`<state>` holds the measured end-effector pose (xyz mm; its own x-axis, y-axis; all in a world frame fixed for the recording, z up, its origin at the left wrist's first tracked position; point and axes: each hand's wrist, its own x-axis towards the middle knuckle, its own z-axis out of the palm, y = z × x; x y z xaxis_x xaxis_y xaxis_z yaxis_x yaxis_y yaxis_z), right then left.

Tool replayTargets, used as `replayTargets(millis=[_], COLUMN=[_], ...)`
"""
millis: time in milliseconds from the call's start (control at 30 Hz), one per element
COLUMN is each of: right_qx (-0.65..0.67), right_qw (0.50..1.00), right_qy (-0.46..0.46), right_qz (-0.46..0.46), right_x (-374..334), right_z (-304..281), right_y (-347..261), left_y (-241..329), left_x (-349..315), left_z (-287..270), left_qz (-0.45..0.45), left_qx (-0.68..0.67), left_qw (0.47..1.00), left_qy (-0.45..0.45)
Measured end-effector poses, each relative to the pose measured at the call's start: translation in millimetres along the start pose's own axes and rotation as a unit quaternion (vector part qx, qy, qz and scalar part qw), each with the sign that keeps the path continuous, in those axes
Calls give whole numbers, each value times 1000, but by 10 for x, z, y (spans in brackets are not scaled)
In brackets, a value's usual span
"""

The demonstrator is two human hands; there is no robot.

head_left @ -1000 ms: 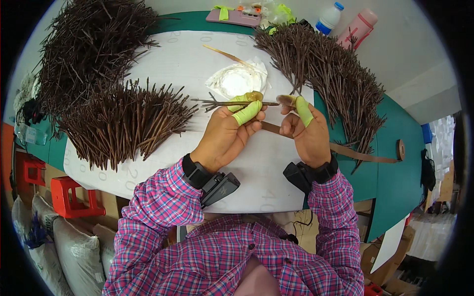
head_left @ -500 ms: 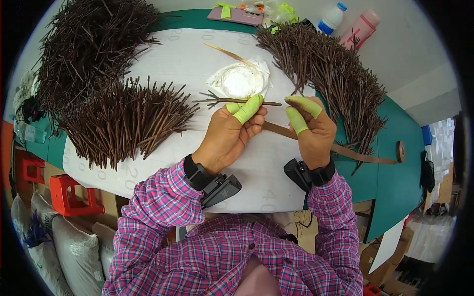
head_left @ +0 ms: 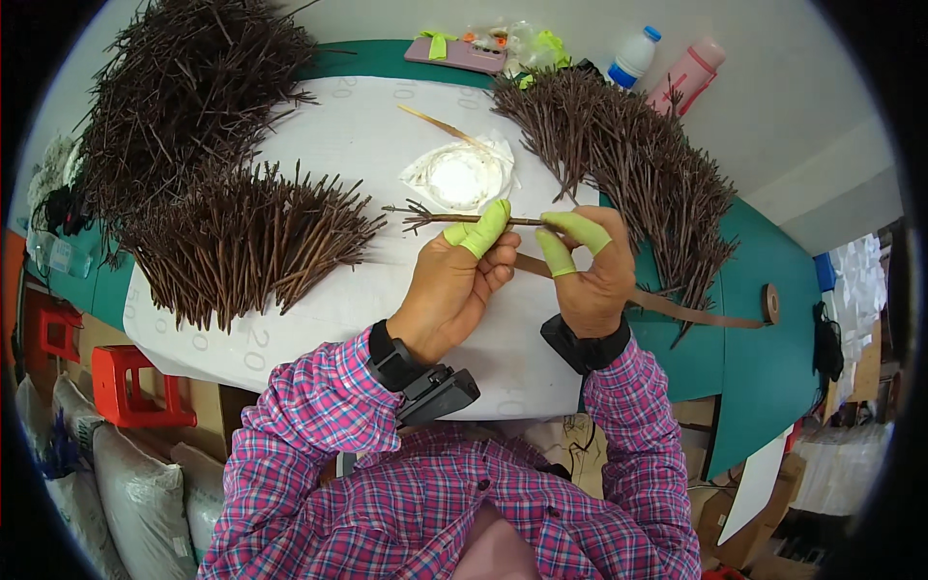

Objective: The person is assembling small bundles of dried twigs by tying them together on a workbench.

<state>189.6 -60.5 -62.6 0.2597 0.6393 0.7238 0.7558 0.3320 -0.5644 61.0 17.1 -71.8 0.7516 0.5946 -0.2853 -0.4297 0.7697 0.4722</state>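
Note:
A thin brown artificial twig (head_left: 435,218) with a forked tip on its left lies level over the white table cover. My left hand (head_left: 456,275) pinches it near the middle between a thumb and finger wrapped in light green tape. At its right end, my right hand (head_left: 590,266) closes its own green-wrapped thumb and finger on the stem. A brown tape strip (head_left: 677,311) runs from beneath my hands to a roll (head_left: 770,304) at the right. Just beyond my left hand rests a white dish (head_left: 457,179) with a pale wooden stick (head_left: 435,123) across its rim.
Dark twigs are heaped at the far left (head_left: 193,97), with a fanned bundle (head_left: 246,242) in front and another bundle (head_left: 628,145) at the right. Behind stand a phone (head_left: 454,53), a white bottle (head_left: 634,58) and a pink bottle (head_left: 688,75). A red stool (head_left: 145,387) is lower left.
My right hand has come left and its fingertips now grip the twig's right end. Before, they were apart from it. The whole view has shifted slightly.

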Motion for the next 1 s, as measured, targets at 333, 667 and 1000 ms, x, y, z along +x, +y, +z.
replayTargets(millis=[333,667,1000], right_qx=[61,35,43], right_qw=[998,999,999], right_qy=[7,22,-13], right_qz=[34,-26,-9], right_x=[49,35,53], right_z=[-67,-91,-102], right_y=[-60,-49,-30], left_y=[59,21,77], left_x=[-83,-180,-186], left_z=[110,199,200], left_qz=[53,59,95], left_qx=[38,65,191], left_qw=[998,996,977], left_qy=[15,26,16])
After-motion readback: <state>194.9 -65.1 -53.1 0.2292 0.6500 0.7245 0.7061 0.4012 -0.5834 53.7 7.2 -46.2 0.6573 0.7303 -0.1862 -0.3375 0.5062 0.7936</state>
